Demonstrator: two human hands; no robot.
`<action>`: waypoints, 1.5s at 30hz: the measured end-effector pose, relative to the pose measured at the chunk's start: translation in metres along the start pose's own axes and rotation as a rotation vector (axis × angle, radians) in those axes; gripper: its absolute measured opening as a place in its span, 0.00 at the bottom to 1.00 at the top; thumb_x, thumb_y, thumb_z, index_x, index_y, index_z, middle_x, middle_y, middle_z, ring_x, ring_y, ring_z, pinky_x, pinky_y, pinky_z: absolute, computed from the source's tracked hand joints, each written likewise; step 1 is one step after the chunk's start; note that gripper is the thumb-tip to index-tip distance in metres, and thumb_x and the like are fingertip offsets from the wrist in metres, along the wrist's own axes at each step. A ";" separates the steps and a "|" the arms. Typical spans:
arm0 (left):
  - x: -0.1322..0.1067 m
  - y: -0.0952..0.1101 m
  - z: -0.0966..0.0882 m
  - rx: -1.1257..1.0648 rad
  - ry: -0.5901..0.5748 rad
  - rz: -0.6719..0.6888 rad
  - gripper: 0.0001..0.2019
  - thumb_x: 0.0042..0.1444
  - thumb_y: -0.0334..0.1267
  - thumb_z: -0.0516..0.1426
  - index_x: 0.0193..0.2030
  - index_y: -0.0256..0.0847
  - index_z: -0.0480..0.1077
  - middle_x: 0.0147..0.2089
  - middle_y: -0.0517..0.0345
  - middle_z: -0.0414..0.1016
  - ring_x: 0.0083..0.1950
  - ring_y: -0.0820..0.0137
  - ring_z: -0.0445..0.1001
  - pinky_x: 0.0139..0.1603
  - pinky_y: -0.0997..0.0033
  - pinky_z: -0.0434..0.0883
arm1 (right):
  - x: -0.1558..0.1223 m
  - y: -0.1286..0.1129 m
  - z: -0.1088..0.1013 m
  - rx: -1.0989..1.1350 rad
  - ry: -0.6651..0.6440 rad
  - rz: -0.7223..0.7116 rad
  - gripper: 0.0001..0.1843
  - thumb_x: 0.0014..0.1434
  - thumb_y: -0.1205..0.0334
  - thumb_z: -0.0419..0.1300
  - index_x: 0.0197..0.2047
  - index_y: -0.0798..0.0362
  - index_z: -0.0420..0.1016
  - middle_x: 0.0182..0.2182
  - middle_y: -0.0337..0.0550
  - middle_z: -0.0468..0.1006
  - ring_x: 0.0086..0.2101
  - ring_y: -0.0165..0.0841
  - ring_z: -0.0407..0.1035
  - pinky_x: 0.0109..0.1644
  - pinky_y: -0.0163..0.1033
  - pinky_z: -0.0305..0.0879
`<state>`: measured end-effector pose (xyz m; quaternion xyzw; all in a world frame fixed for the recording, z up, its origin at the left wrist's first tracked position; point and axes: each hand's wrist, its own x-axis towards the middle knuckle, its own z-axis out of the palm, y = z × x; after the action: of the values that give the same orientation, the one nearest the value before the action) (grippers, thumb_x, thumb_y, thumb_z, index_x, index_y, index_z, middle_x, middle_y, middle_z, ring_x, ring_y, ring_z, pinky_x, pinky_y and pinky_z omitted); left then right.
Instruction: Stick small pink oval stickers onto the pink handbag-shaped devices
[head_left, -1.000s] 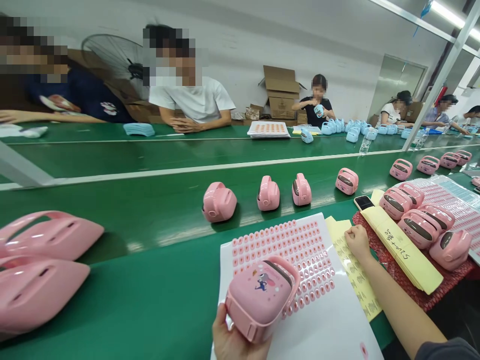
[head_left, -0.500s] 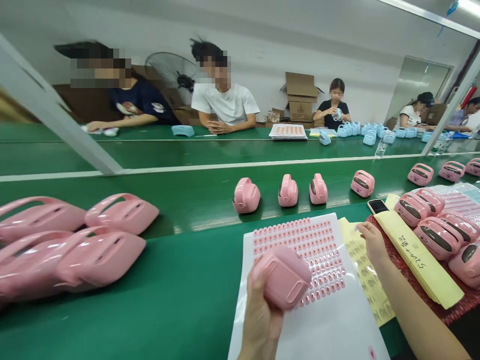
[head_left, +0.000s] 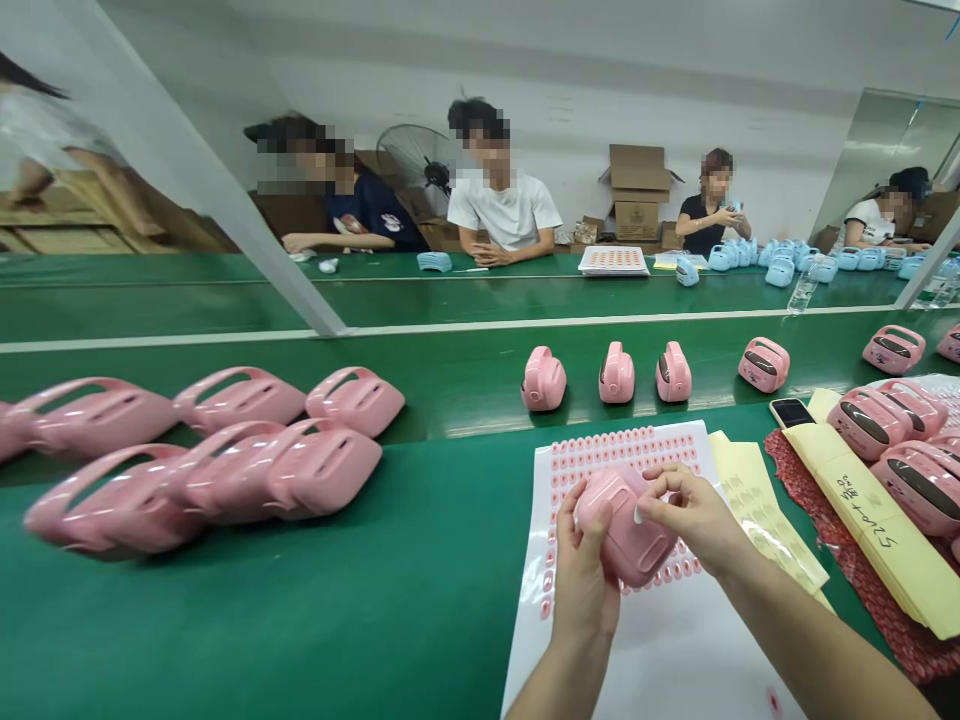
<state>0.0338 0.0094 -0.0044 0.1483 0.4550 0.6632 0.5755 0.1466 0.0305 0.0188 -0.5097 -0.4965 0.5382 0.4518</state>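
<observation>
My left hand (head_left: 585,580) grips a pink plastic handled case (head_left: 626,530) from below, its glossy shell tilted over a white sheet (head_left: 652,660) of small pink-and-white stickers. My right hand (head_left: 694,510) is at the case's upper right side, with the thumb and fingers pinching a small white sticker or tab (head_left: 638,514) against or just off the shell. The case's underside is hidden by my left hand. A yellow label sheet (head_left: 757,510) lies to the right of the white sheet.
A green conveyor belt (head_left: 225,590) carries several pink cases and shells in rows. A red mat (head_left: 832,530) on the right holds more cases, a yellow paper strip and a phone (head_left: 791,412). Co-workers sit across the belt near blue units and cardboard boxes.
My right hand has moved from the yellow sheet to the pink case. My left hand has turned the case. The view has swung left, bringing more pink shells into sight.
</observation>
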 end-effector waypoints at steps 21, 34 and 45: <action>-0.004 0.001 0.003 -0.141 0.099 -0.019 0.15 0.50 0.34 0.60 0.46 0.45 0.66 0.42 0.57 0.70 0.39 0.70 0.73 0.37 0.72 0.74 | -0.007 0.030 0.010 -0.371 0.178 -0.698 0.04 0.54 0.66 0.57 0.30 0.51 0.74 0.40 0.48 0.67 0.39 0.37 0.67 0.43 0.44 0.67; -0.001 -0.003 0.000 -0.100 0.088 0.001 0.27 0.36 0.46 0.67 0.45 0.46 0.66 0.41 0.58 0.70 0.39 0.67 0.72 0.37 0.69 0.72 | -0.002 0.022 0.004 -0.330 0.092 -0.816 0.08 0.58 0.69 0.52 0.39 0.49 0.68 0.33 0.42 0.72 0.35 0.33 0.66 0.37 0.39 0.66; 0.001 0.003 -0.007 -0.033 -0.019 -0.021 0.37 0.28 0.50 0.69 0.48 0.46 0.63 0.40 0.57 0.72 0.39 0.63 0.75 0.37 0.66 0.71 | 0.001 -0.017 -0.014 -0.897 -0.499 -0.947 0.26 0.49 0.76 0.54 0.52 0.51 0.61 0.35 0.41 0.76 0.32 0.34 0.59 0.39 0.38 0.59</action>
<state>0.0270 0.0073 -0.0057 0.1405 0.4397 0.6633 0.5890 0.1606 0.0342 0.0359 -0.2370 -0.9285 0.1273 0.2562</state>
